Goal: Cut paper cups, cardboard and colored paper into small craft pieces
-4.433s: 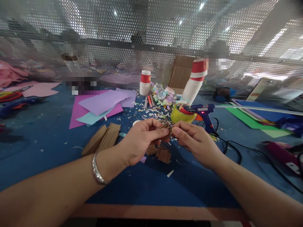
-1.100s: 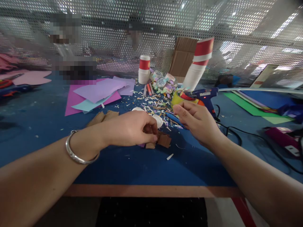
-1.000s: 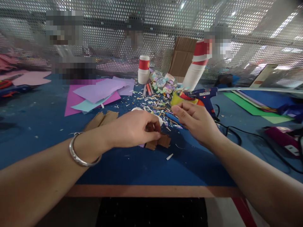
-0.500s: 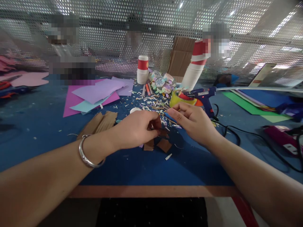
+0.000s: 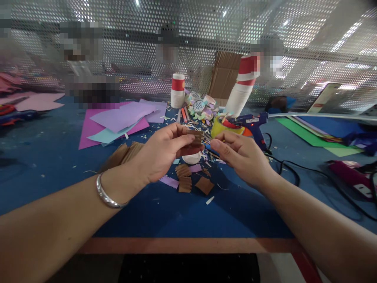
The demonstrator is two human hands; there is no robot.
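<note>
My left hand (image 5: 165, 151), with a silver bangle on its wrist, pinches a small piece of corrugated cardboard (image 5: 194, 138) between thumb and fingers. Facing it, my right hand (image 5: 240, 155) is closed on a thin grey pointed tool (image 5: 207, 137), whose kind I cannot make out. Its tip is close to the cardboard piece; whether they touch is unclear. Below the left fingers sits a round white object (image 5: 192, 158), partly covered. Nearer to me lie several cut cardboard squares (image 5: 204, 185) and lilac paper scraps (image 5: 169, 181).
Behind my hands are paper clippings, markers (image 5: 184, 114), decorated paper pieces (image 5: 200, 106), a cup stack (image 5: 178, 92) and a taller leaning stack (image 5: 239, 92). A glue gun (image 5: 253, 124) with its cable stands by a yellow tape roll (image 5: 216, 127). Coloured paper (image 5: 123, 114) and cardboard (image 5: 118, 159) lie left.
My left hand has lifted from the cardboard squares with a piece in its fingers, uncovering the white object and the scraps. The right hand stays almost in place.
</note>
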